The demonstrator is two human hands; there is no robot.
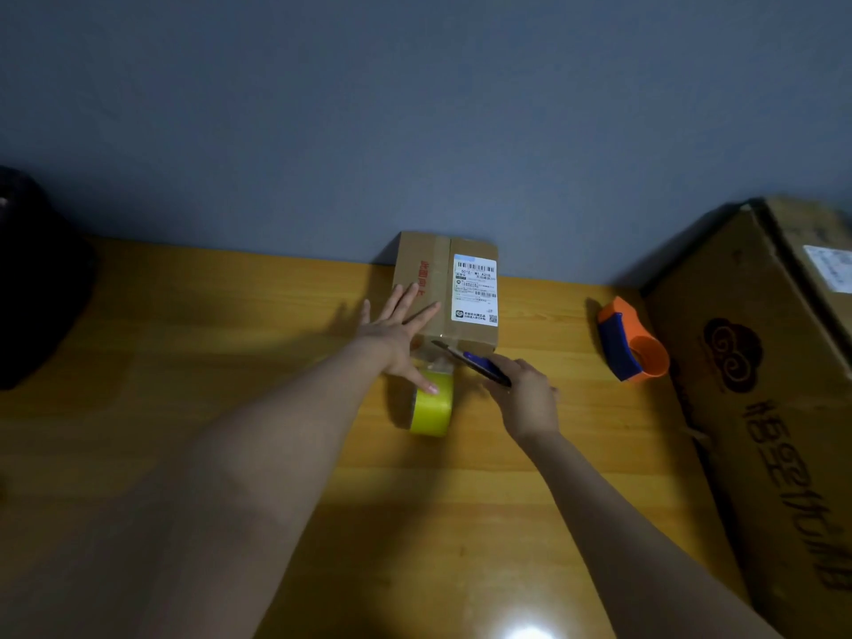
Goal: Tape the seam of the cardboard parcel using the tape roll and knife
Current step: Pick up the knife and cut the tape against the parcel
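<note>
A small cardboard parcel (pixel 449 288) with a white shipping label lies on the wooden table (pixel 230 362) against the grey wall. A strip of clear tape runs over its top seam and down to the yellow tape roll (pixel 433 410), which stands on edge just in front of the parcel. My left hand (pixel 399 336) lies flat with spread fingers on the parcel's left top, its thumb touching the roll. In my right hand (pixel 525 394) is a blue-handled knife (pixel 479 365), the blade pointing left at the tape between parcel and roll.
An orange and blue tape dispenser (pixel 631 341) lies to the right of the parcel. A large cardboard box (pixel 774 408) fills the table's right side. A dark object (pixel 37 279) sits at the far left edge.
</note>
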